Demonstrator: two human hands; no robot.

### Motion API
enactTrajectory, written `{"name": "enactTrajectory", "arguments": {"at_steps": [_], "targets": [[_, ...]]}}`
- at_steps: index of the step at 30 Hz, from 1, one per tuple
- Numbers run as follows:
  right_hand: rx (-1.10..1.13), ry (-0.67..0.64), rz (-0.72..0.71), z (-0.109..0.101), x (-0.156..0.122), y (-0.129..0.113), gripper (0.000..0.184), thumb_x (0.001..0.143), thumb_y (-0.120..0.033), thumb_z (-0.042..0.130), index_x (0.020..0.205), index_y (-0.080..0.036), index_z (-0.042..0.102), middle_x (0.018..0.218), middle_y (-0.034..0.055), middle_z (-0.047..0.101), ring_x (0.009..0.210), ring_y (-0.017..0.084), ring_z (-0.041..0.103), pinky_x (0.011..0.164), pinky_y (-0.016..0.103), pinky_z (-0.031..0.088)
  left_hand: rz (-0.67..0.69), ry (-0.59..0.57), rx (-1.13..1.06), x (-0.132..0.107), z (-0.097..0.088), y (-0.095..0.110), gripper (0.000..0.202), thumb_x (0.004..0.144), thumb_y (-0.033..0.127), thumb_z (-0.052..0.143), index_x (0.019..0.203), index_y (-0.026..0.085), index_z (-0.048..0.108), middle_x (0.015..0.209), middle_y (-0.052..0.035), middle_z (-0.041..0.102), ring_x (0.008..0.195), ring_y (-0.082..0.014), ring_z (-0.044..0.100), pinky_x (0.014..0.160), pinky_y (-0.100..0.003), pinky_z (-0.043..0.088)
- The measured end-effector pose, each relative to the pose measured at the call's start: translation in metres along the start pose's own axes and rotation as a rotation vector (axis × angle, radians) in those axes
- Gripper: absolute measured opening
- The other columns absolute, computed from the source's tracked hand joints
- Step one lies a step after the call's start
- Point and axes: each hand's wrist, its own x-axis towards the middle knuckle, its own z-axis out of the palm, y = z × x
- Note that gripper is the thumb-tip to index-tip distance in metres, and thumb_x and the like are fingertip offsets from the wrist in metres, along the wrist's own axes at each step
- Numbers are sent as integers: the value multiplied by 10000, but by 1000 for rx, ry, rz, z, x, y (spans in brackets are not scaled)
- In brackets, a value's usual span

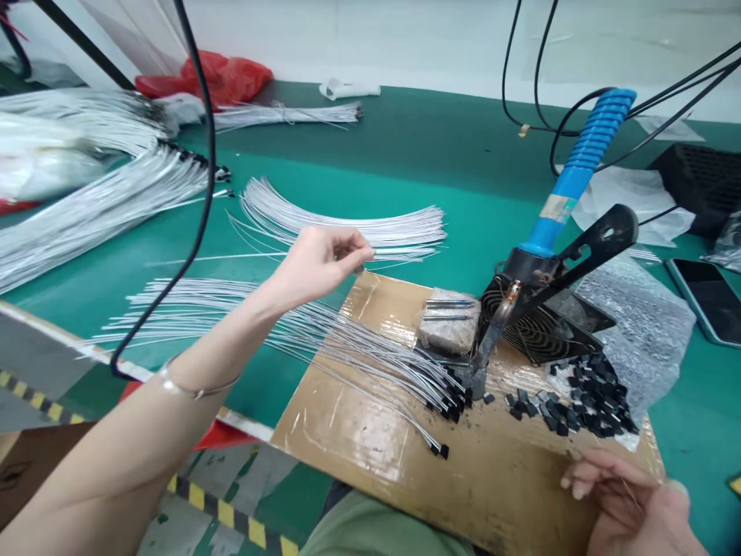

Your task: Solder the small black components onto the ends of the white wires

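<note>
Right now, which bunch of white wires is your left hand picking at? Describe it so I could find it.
Start at the brown cardboard board on the green bench. Just past its far left corner lies a curved fan of white wires, pinched by the left hand. Unlike the wires on the board, which end in black caps, its tips look bare.

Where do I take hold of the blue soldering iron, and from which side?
Grip the soldering iron by its ribbed blue handle, near the top, coming from the right. It leans up and to the right in its stand, handle free; the metal tip points down at the cardboard beside the black-ended wires.
</note>
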Motion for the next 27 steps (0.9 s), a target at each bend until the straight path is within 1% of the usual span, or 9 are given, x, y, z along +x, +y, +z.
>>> {"name": "enactTrajectory", "arguments": {"at_steps": [1, 3, 6, 10, 14, 16, 18, 24, 27], "targets": [[-32, 1, -26, 4, -5, -3, 546, 862, -692, 778, 636, -195, 793, 524, 54, 681, 415, 192, 593, 387, 318, 491, -9, -132, -35, -11, -7, 7, 262, 889, 412, 691, 722, 213, 718, 597, -35, 693, 551, -192, 617, 542, -332, 476], [-115, 21, -63, 19, -20, -14, 384, 884, -535, 845, 692, -204, 809, 606, 43, 705, 486, 168, 610, 432, 278, 455, -14, -250, -70, -33, -17, 21, 280, 886, 445, 707, 715, 227, 740, 600, -42, 696, 529, -186, 596, 495, -329, 455], [-164, -235, -16, 54, -49, -40, 315, 861, -461, 881, 694, -206, 804, 589, 13, 645, 475, 129, 537, 445, 252, 408, -9, -419, -149, -60, -17, 37, 280, 933, 435, 689, 733, 248, 750, 602, -24, 676, 512, -170, 564, 456, -311, 418], [-81, -490, 147, 95, -68, -63, 212, 927, -436, 796, 875, -237, 846, 733, 6, 689, 507, 99, 483, 505, 241, 421, -29, -510, -230, -84, -2, 51, 303, 958, 413, 676, 715, 243, 732, 605, -11, 681, 524, -163, 568, 460, -281, 424], [-17, -545, 142, 107, -64, -64, 271, 948, -419, 783, 773, -213, 788, 707, -10, 646, 481, 85, 447, 458, 230, 359, -58, -569, -236, -99, 9, 56, 311, 982, 399, 654, 736, 229, 741, 596, 3, 675, 507, -148, 547, 444, -254, 394], [-23, -521, 135, 107, -63, -63, 298, 934, -404, 801, 717, -205, 750, 665, -23, 610, 475, 82, 437, 447, 225, 335, -26, -563, -195, -104, 11, 55, 313, 1007, 387, 635, 764, 227, 751, 575, 13, 663, 479, -141, 527, 421, -253, 367], [-33, -466, 182, 105, -65, -63, 309, 906, -410, 828, 699, -202, 730, 616, -40, 569, 472, 81, 419, 453, 222, 325, 75, -488, -129, -108, 12, 52, 286, 1036, 344, 617, 811, 230, 754, 585, 21, 680, 472, -138, 550, 429, -254, 392], [5, -434, 401, 100, -65, -57, 430, 860, -522, 869, 665, -194, 671, 456, -84, 441, 406, 71, 371, 420, 195, 316, 706, -201, 293, -111, 18, 40, 305, 1084, 101, 445, 1042, 212, 725, 902, -72, 844, 676, -186, 774, 556, -291, 547], [60, -492, 402, 96, -57, -50, 486, 845, -577, 870, 648, -188, 657, 409, -85, 431, 346, 60, 337, 378, 188, 281, 849, -158, 383, -112, 21, 38, 327, 1065, 56, 454, 1161, 231, 713, 948, -76, 846, 697, -192, 778, 609, -302, 595]]}}
